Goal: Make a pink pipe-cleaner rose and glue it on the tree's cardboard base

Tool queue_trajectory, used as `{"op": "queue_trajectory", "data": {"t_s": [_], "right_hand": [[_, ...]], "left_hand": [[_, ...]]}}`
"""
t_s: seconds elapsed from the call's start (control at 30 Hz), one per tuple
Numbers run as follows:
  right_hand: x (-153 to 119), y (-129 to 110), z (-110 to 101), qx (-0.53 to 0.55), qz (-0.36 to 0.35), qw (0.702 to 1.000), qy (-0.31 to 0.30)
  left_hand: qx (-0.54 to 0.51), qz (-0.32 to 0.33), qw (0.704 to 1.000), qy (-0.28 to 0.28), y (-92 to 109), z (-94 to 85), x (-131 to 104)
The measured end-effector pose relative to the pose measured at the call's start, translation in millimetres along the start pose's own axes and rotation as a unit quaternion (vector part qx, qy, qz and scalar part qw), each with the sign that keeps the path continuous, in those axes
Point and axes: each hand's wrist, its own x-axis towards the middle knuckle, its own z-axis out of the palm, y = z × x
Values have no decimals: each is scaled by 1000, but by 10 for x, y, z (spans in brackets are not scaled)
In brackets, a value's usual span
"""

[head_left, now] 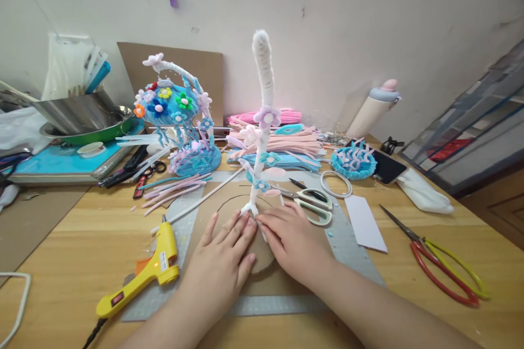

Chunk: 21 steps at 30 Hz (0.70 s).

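A white fuzzy stem [264,76] with purple, pink and blue flowers stands upright, its splayed base on a brown cardboard sheet [208,207] marked with a drawn circle. My left hand [225,251] lies with fingers spread on the cardboard, its fingertips touching the left side of the base. From the right, my right hand [292,237] presses down beside the base, fingers stretched out and lying rather flat. Part of the base is hidden under the fingers. Beneath the cardboard is a grey cutting mat [278,305].
A yellow glue gun [161,256] lies left, red-and-yellow scissors [438,267] right. Green-handled scissors [315,204] and a white ring [335,184] sit behind my right hand. Behind stand a flowered jellyfish-like craft [172,106], pipe cleaners [278,144] and a bottle [372,109].
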Motion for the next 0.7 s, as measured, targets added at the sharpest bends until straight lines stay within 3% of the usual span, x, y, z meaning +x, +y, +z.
{"op": "queue_trajectory", "data": {"t_s": [0.2, 0.43, 0.7], "right_hand": [[-17, -68, -16, 45, 7, 999, -4], [14, -22, 99, 42, -5, 999, -2], [86, -30, 110, 42, -14, 999, -13]], "left_hand": [[7, 7, 1000, -11, -19, 39, -37], [-2, 9, 1000, -4, -32, 55, -37], [-33, 12, 999, -35, -86, 37, -42]]}}
